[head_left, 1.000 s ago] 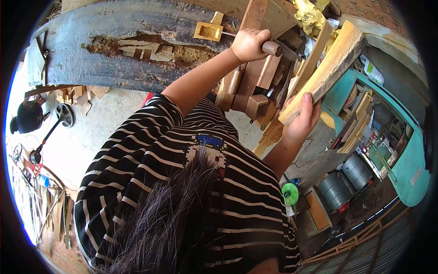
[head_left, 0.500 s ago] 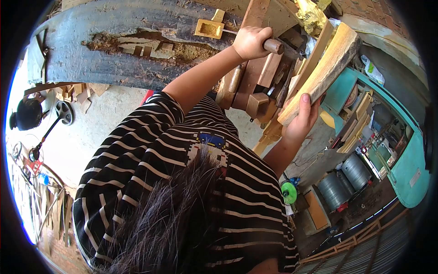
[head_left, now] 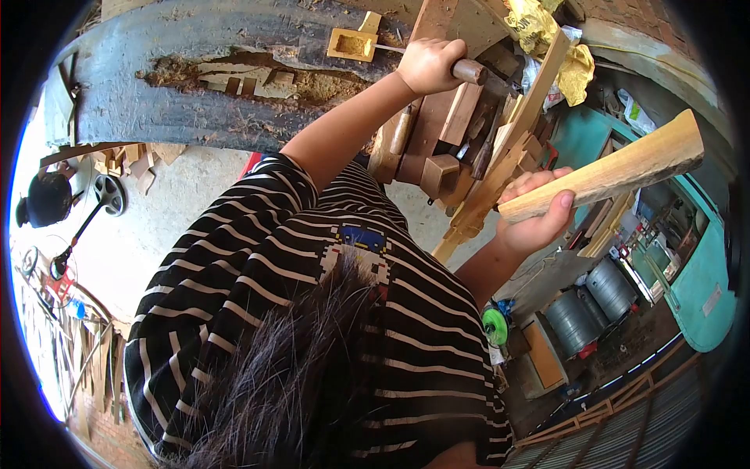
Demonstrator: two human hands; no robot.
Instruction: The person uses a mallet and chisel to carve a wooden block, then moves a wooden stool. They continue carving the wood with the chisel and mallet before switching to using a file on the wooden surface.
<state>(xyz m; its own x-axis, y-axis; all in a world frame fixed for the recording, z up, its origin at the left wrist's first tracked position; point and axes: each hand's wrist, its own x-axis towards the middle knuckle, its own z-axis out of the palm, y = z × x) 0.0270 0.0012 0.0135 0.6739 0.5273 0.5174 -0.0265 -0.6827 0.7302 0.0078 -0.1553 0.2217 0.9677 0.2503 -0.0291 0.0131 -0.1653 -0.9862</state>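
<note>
My left hand (head_left: pixel 431 66) is closed around a chisel, whose brown wooden handle (head_left: pixel 469 72) sticks out on the right. Its thin metal shaft runs left to a small yellowish wooden block (head_left: pixel 351 44) with a hollow in it. The block lies on a big dark, weathered log (head_left: pixel 258 47), against another small wood piece (head_left: pixel 370 22). My right hand (head_left: pixel 537 215) grips the narrow end of a thick wooden club (head_left: pixel 617 168), pale with a rough dark edge. The club points to the upper right, well apart from the chisel handle.
Near the log are a hollow wooden box (head_left: pixel 441 175), another tool handle (head_left: pixel 401 131) and stacked boards (head_left: pixel 461 113). A yellow bag (head_left: pixel 576 74) lies beyond them. At right stand metal drums (head_left: pixel 573 322) and a turquoise panel (head_left: pixel 707 305). A wheeled stand (head_left: pixel 110 194) is at left.
The club in my right hand has swung right, away from the chisel handle, and now lies flatter in view. My left hand and the chisel have hardly moved.
</note>
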